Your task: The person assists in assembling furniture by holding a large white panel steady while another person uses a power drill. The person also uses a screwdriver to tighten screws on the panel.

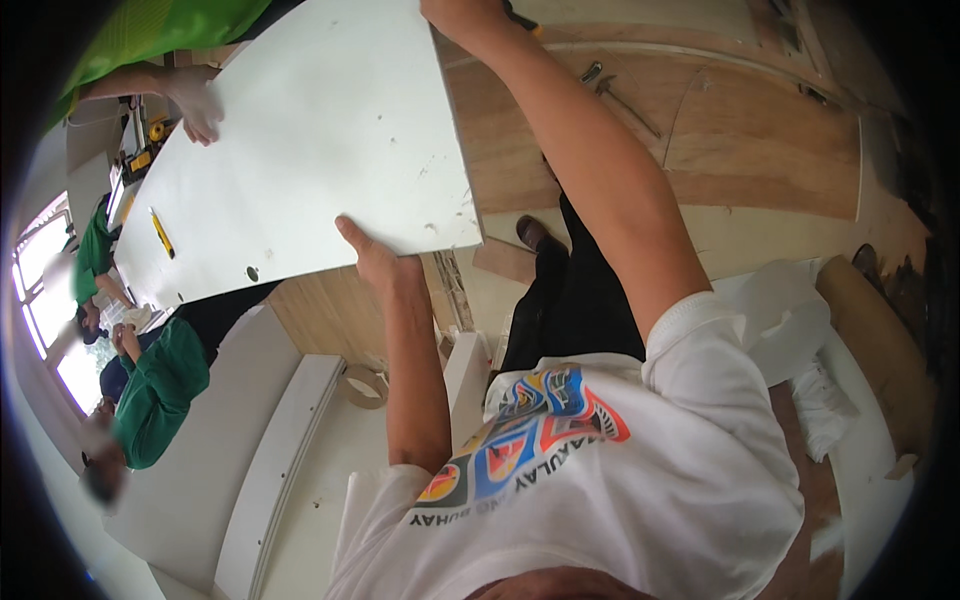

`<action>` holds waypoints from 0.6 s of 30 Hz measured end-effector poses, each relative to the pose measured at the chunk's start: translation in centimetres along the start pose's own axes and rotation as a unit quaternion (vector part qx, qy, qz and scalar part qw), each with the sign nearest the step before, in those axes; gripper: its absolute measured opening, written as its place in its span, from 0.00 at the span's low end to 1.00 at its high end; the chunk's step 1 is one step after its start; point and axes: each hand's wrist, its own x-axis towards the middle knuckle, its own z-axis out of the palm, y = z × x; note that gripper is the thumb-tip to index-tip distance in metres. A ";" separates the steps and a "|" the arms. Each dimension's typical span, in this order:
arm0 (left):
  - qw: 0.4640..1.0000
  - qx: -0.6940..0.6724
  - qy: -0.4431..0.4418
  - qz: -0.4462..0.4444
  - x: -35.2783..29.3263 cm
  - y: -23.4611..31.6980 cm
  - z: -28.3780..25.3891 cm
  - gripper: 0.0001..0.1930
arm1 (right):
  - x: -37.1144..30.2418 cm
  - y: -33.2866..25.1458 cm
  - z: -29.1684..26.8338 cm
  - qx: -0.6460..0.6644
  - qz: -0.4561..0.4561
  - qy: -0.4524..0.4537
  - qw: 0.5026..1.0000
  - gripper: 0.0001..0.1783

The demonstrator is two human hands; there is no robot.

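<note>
A large white panel (pixel 300 160) stretches in front of me, scuffed with small marks, with a dark round hole near its near edge. My left hand (pixel 380 258) grips that near edge, thumb on top and the other fingers hidden beneath. At the upper edge of the view, my right hand (pixel 462 15) is beside the panel's right side. Its fingers are cut off or hidden. A yellow utility knife (pixel 161 233) lies on the panel's left part. Over the far left edge rests a co-worker's hand (pixel 195 105), the arm coming from a bright green garment.
To the right, a hammer (pixel 628 108) lies on a brown wooden board (pixel 760 150). A tape roll (pixel 362 387) and a long white board (pixel 275 480) are on the floor at lower left. Beyond the panel's left end, people in green (pixel 160 400) are nearby. White wrapping (pixel 785 310) lies at right.
</note>
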 end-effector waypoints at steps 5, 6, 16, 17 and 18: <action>1.000 -0.007 0.030 0.008 0.3 0.0 0.1 0.38 | -20.4 -5.4 -4.4 -0.004 -0.059 -0.082 0.995 0.04; 0.999 -0.008 0.037 0.011 0.0 0.0 -0.6 0.37 | -24.8 -7.7 -6.1 0.006 -0.044 -0.109 0.993 0.08; 0.999 -0.011 0.033 -0.008 -0.1 0.4 -0.3 0.36 | -16.9 -6.2 -4.9 -0.023 -0.020 -0.063 0.998 0.07; 1.000 -0.015 0.023 -0.011 -0.2 0.6 -0.4 0.35 | -18.1 -6.4 -5.1 -0.056 -0.042 -0.081 0.994 0.07; 1.000 -0.022 0.016 -0.015 -0.2 0.6 -0.8 0.35 | -19.8 -6.5 -5.2 -0.090 -0.065 -0.102 0.989 0.07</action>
